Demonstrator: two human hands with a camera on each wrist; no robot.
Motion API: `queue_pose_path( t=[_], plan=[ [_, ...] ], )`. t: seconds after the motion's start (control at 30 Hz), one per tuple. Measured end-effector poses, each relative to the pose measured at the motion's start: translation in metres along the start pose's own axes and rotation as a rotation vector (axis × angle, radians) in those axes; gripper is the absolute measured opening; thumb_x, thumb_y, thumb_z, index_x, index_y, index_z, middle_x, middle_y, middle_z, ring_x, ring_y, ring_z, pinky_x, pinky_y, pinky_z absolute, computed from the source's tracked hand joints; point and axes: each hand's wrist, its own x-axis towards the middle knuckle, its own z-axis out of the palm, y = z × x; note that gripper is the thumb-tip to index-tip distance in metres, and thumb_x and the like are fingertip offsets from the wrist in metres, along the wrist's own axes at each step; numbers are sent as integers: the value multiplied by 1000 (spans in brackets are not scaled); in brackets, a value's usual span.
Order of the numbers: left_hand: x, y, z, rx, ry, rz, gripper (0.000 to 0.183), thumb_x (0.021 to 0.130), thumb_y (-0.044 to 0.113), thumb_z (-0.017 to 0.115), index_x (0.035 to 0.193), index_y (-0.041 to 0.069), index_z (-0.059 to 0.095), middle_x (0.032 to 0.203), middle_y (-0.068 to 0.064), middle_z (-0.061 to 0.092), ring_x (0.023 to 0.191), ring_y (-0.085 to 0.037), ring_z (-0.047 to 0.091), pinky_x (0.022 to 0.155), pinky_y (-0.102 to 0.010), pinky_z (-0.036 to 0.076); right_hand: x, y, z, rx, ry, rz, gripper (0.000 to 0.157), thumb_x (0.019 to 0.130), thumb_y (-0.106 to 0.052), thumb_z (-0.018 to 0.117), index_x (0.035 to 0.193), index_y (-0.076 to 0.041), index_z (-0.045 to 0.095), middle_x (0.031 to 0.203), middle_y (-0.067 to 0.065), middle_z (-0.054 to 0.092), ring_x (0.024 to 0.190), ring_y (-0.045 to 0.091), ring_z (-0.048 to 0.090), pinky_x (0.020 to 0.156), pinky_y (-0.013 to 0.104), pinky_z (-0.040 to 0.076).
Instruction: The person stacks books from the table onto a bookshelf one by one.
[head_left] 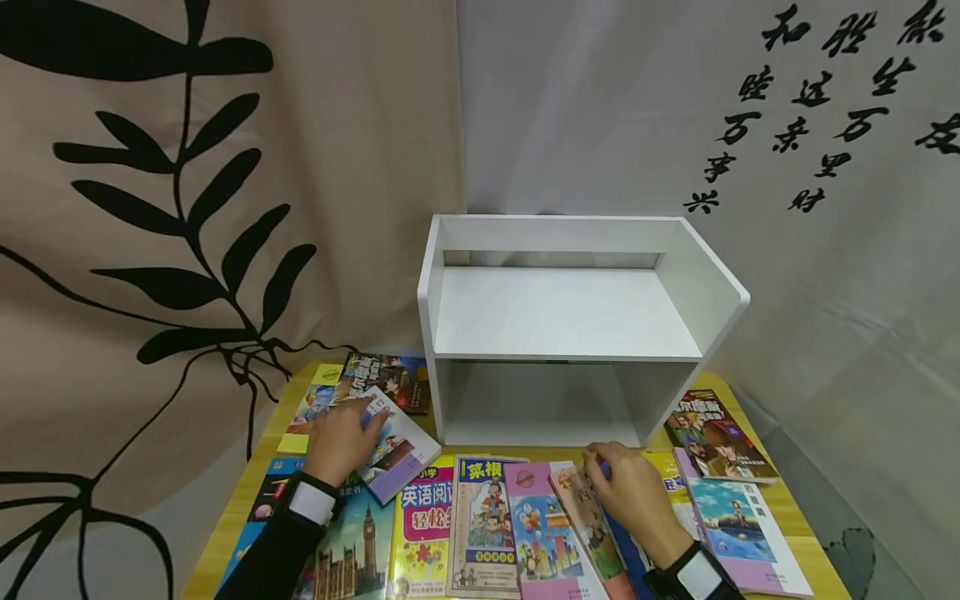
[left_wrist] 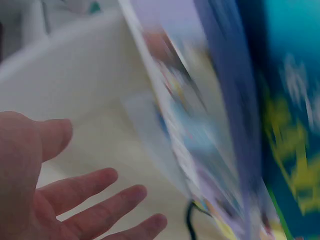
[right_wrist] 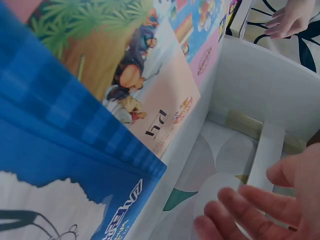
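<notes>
My left hand point(head_left: 347, 442) hovers over the books at the table's left, beside a white and lilac book point(head_left: 408, 458) that lies askew on others. In the left wrist view its fingers point(left_wrist: 100, 187) are spread, with nothing between them; the books there are blurred. My right hand point(head_left: 630, 496) is in front of the shelf's lower right corner, above a blue book point(head_left: 626, 546) and a tan picture book point(head_left: 596, 529). The right wrist view has its fingers point(right_wrist: 255, 205) loosely bent and holding nothing, with the blue checked book point(right_wrist: 125, 145) near them.
A white two-tier shelf point(head_left: 566, 312) stands at the back of the yellow table point(head_left: 225, 542), with bare boards. Several books line the front, among them a pink one point(head_left: 551, 533) and a yellow one point(head_left: 422, 533). A dark-covered book point(head_left: 720, 437) overlaps another at right.
</notes>
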Motion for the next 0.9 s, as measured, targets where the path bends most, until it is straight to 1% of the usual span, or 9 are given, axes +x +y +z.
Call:
queue_pose_path(
  t=[0.07,0.17,0.3,0.4,0.47,0.53,0.63,0.73,0.9],
  plan=[
    [13,-18,1,6,-18,-42,51,99,39,71,127,-4,74,113,-30,77,79,-44,73,68,-63,59,-1,0,0,-1,-23,10,23,102,-33,68,107,-15,82,86,-2,75,62,6,62,52,29,50],
    [28,-42,4,-5,-74,-99,53,100,38,68,133,-4,71,78,-24,74,52,-33,61,42,-46,46,-3,1,1,-1,-39,35,21,101,-32,70,107,-16,82,87,-2,76,65,7,63,54,31,52],
    [41,-63,12,10,-143,-149,52,101,39,67,130,-3,73,49,-9,50,42,-23,43,40,-35,28,-6,5,3,2,-26,46,15,99,-27,72,103,-17,81,87,-2,76,67,10,65,57,36,54],
    [46,-69,18,56,-182,-172,54,99,42,68,130,-2,74,58,-16,61,51,-30,56,43,-40,37,-7,7,5,1,-14,49,9,97,-25,74,98,-18,80,83,-4,74,64,6,61,55,34,52],
    [49,-70,22,93,-204,-178,59,98,43,70,137,-1,69,76,-26,72,64,-39,66,49,-48,48,-7,8,6,4,-11,57,7,96,-24,75,97,-19,79,81,-5,73,63,4,58,55,32,51],
    [50,-71,25,129,-235,-187,65,97,46,70,142,-1,65,98,-34,74,82,-49,70,62,-59,56,-7,9,6,12,-6,61,7,96,-24,76,96,-18,80,78,-6,71,61,3,56,53,31,49],
    [51,-72,28,163,-278,-208,75,94,51,71,146,-3,61,125,-40,66,105,-58,65,83,-71,56,-7,10,7,24,-9,75,8,97,-24,74,96,-18,80,71,-9,66,57,3,51,52,30,44],
    [51,-74,29,170,-329,-245,83,93,56,69,146,-6,57,129,-42,63,112,-59,62,90,-73,52,-7,11,9,30,-30,92,11,99,-25,72,98,-17,80,67,-11,61,52,4,47,50,30,40],
    [51,-79,29,183,-387,-259,89,94,64,64,143,-10,58,113,-38,72,97,-54,68,84,-70,53,-9,13,13,38,-51,107,14,100,-27,71,102,-17,82,73,-9,68,53,0,49,49,28,42]
  ],
)
